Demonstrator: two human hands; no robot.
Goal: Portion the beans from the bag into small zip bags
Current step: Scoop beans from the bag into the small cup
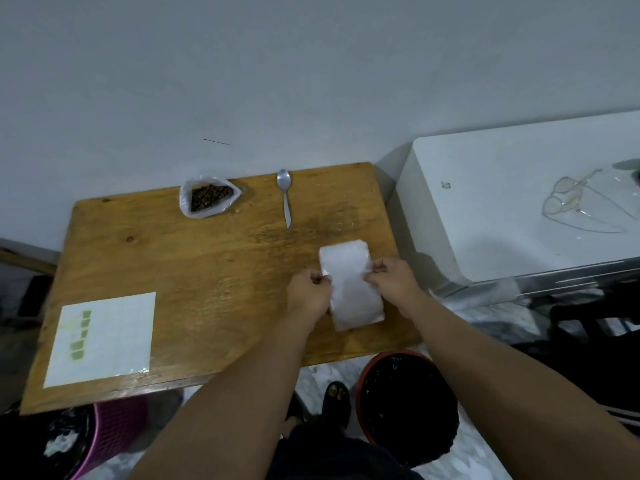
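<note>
The left hand and right hand each close their grip to a fingertip pinch on opposite side edges of the zip-bag packet, towards the near right corner of the counter. The open bag of beans stands well apart at the far edge, with the spoon near it. The slick plastic could slip, or several bags could come away stuck together.

A home: wooden table, purple plastic basket, white appliance.
</note>
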